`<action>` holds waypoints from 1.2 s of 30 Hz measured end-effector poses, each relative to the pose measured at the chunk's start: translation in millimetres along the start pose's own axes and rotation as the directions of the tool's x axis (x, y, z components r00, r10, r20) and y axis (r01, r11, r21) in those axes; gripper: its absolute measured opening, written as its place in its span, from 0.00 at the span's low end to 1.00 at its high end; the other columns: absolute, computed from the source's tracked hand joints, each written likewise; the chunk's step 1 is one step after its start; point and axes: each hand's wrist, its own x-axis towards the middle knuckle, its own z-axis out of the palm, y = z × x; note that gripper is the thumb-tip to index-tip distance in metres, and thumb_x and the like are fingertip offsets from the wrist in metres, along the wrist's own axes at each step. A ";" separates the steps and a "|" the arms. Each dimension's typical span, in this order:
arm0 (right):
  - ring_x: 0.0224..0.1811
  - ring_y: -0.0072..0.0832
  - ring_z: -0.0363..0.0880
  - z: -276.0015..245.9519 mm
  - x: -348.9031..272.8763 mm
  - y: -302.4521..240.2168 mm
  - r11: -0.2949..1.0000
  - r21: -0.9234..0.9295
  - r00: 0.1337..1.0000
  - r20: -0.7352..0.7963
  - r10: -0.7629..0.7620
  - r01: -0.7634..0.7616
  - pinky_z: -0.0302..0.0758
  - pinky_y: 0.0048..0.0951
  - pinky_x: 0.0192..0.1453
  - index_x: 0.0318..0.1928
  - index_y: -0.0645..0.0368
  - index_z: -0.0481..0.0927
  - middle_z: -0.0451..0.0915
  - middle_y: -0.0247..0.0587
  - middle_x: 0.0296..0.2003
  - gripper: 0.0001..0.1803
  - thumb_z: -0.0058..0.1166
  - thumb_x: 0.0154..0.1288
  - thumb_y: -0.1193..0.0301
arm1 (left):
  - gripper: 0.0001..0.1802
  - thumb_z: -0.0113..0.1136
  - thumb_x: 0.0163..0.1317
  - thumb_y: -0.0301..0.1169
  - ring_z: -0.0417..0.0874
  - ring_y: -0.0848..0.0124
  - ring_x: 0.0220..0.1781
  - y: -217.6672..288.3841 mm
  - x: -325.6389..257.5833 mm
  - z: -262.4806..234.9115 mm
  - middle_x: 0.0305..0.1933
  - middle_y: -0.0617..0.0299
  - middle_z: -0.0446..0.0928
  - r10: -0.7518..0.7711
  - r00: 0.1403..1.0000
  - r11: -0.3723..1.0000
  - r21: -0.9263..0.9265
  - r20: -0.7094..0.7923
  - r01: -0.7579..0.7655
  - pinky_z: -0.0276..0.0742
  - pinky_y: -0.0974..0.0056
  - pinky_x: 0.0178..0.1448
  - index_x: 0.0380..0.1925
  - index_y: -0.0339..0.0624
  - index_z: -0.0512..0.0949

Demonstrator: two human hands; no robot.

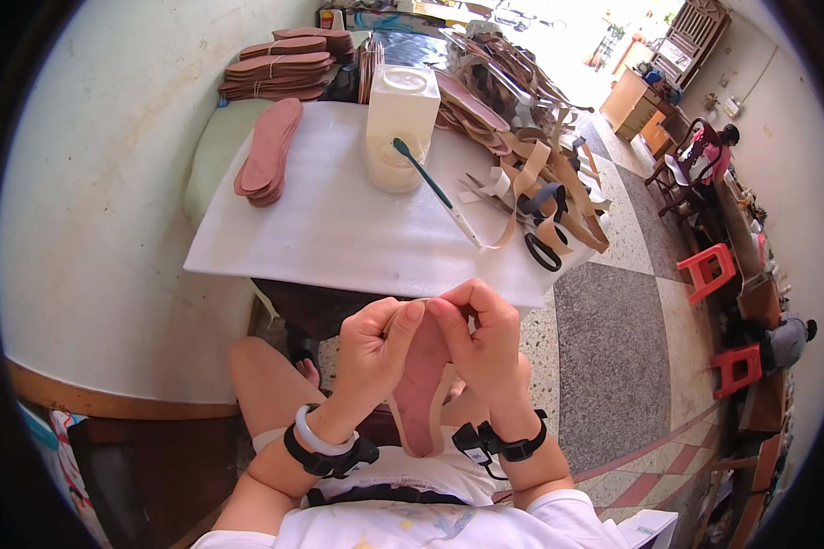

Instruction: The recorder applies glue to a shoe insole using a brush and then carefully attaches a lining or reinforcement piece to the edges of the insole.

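Over my lap I hold up a pink shoe insole (421, 393) with a tan strip along its edge. My left hand (380, 343) pinches its upper left edge, thumb on the pink face. Opposite it, my right hand (481, 334) grips the upper right edge in the same way. Both thumbs nearly meet at the top end; the fingers behind the insole are partly hidden. The insole's other end hangs toward my body. Just beyond my hands is the near edge of a white-topped table (339, 247).
A pink insole stack (270, 156) lies at the table's left. A translucent container (398, 128) holds a green-and-white brush (435, 192). At right are scissors (542, 252) under tan strips (531, 178). Bundled insoles (279, 69) lie behind. Two people sit far right near red stools (708, 272).
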 end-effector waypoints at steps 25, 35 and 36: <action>0.42 0.21 0.79 -16.9 -11.8 21.7 0.884 0.374 0.950 0.241 0.200 -0.281 0.76 0.22 0.48 0.59 0.66 0.69 0.79 0.46 0.46 0.23 0.55 0.64 0.80 | 0.20 0.57 0.68 0.39 0.60 0.88 0.22 -6.0 23.4 -12.3 0.17 0.77 0.66 -0.109 0.974 0.983 -0.165 -0.198 0.077 0.55 0.77 0.23 0.21 0.36 0.77; 0.41 0.16 0.77 -4.3 -26.7 27.9 0.679 0.561 0.881 0.300 0.366 -0.473 0.74 0.17 0.44 0.55 0.64 0.72 0.80 0.37 0.42 0.20 0.59 0.63 0.78 | 0.09 0.59 0.66 0.32 0.79 0.81 0.34 3.6 19.8 -5.5 0.34 0.67 0.80 -0.356 0.934 0.735 -0.610 0.026 0.297 0.77 0.74 0.39 0.39 0.37 0.79; 0.40 0.15 0.77 -2.2 -27.3 31.4 0.694 0.575 0.902 0.275 0.334 -0.433 0.74 0.15 0.42 0.54 0.64 0.73 0.81 0.36 0.41 0.20 0.60 0.62 0.77 | 0.09 0.60 0.65 0.29 0.81 0.80 0.36 5.4 18.3 -3.7 0.36 0.65 0.81 -0.372 0.928 0.749 -0.581 0.028 0.318 0.78 0.72 0.42 0.42 0.36 0.78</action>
